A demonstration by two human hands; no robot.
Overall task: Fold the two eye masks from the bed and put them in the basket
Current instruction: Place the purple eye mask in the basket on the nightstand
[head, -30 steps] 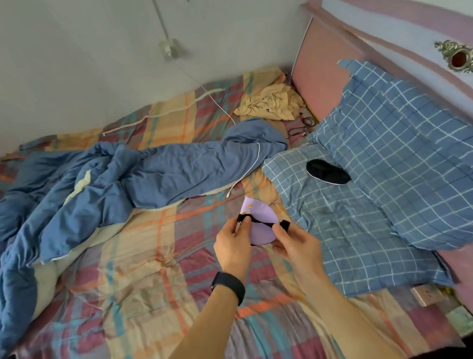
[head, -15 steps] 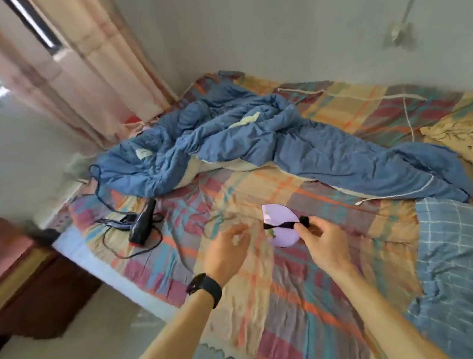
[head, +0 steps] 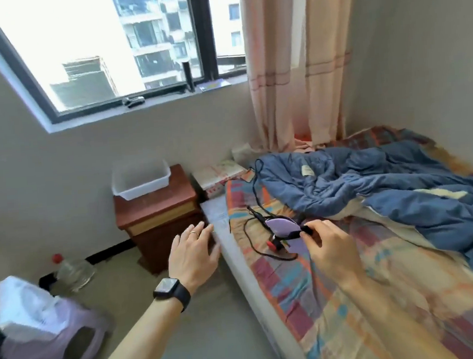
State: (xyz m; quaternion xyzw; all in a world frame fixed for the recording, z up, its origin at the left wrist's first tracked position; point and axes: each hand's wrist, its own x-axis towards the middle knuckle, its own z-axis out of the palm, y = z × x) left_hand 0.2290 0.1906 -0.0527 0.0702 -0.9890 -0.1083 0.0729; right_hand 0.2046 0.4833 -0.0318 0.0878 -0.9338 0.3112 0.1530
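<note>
Purple eye mask [head: 286, 230]: folded, pinched in my right hand [head: 329, 245] | left hand [head: 193, 253] open, empty | basket [head: 141, 179] empty; second mask unseen.

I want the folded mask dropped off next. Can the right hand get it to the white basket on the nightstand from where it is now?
Probably yes. The right hand holds the purple eye mask over the bed edge, and the white basket sits open-topped on the nightstand. Only the open left hand lies between them.

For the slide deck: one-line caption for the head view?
Right hand pinches the folded purple eye mask over the bed; open left hand reaches toward the white basket on the nightstand.
</note>
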